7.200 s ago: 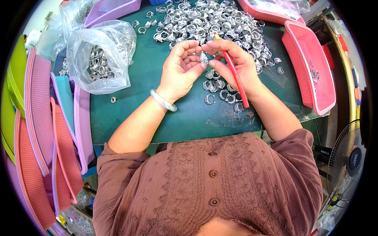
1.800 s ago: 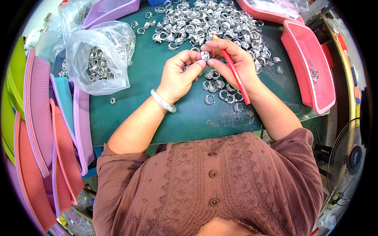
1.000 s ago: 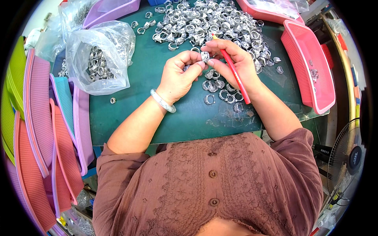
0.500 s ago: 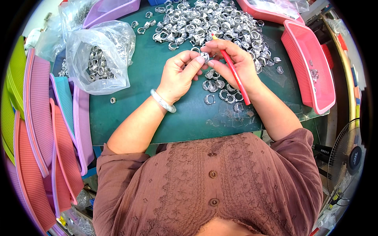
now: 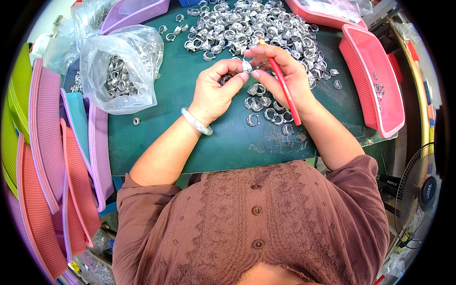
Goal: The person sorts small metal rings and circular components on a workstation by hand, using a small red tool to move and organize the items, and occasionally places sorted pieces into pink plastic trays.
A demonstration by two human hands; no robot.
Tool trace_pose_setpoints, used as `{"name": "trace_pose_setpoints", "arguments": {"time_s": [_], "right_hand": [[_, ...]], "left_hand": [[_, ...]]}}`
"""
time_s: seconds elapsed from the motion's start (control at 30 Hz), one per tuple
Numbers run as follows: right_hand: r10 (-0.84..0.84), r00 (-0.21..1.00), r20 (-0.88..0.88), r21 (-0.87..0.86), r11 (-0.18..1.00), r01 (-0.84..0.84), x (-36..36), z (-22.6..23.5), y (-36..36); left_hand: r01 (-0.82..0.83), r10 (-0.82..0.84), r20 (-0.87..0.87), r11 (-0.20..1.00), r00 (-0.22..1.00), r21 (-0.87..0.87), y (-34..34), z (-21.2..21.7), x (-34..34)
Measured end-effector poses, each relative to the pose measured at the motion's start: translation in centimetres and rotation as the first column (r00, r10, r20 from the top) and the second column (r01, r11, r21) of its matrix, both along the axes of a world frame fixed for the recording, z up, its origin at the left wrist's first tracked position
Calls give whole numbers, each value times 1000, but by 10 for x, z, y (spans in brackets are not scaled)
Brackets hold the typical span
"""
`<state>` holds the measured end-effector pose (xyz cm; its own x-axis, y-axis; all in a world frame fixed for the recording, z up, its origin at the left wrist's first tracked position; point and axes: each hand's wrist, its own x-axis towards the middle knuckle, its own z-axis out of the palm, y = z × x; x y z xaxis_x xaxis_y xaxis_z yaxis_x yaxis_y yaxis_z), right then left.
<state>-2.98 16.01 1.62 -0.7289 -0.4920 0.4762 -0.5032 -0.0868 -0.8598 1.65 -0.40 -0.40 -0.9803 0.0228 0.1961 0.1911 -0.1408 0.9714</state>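
Between the thumb and forefinger of my left hand [image 5: 216,88] is a silver ring [image 5: 246,66]. More silver metal shows under the curled fingers of that hand, too hidden to count. My right hand [image 5: 285,78] has a red pencil [image 5: 284,88] tucked between thumb and fingers, its tip pointing away from me. The right thumb and fingertips are close to the held ring; I cannot tell whether they touch it. Below the hands lies a small group of rings [image 5: 270,111] on the green tabletop [image 5: 190,152]. Beyond them spreads a large heap of silver rings [image 5: 251,26].
A clear plastic bag [image 5: 142,90] of rings stands at the left, with a lone ring [image 5: 137,121] near it. Pink basket [image 5: 351,52] at the right holds a few rings. Stacked coloured baskets [image 5: 47,133] line the left edge; a fan [image 5: 413,190] stands at right.
The ring has turned in my left fingertips. My right fingertips have drawn slightly back and spread, and the pencil has shifted a little with them.
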Motion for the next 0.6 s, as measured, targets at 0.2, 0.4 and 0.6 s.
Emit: {"name": "trace_pose_setpoints", "arguments": {"time_s": [0.2, 0.4, 0.6], "right_hand": [[7, 1000, -25, 5, 1000, -6, -3, -5, 0], [-3, 1000, -19, 28, 1000, 4, -3, -6, 1], [-1, 1000, -17, 43, 999, 2, -3, -4, 1]], "left_hand": [[-1, 1, -5, 1000, 1000, -23, -1, 0, -1], [-1, 1, -17, 1000, 1000, -12, 0, -2, -1], [12, -12, -23, 1000, 1000, -10, -1, -2, -1]]}}
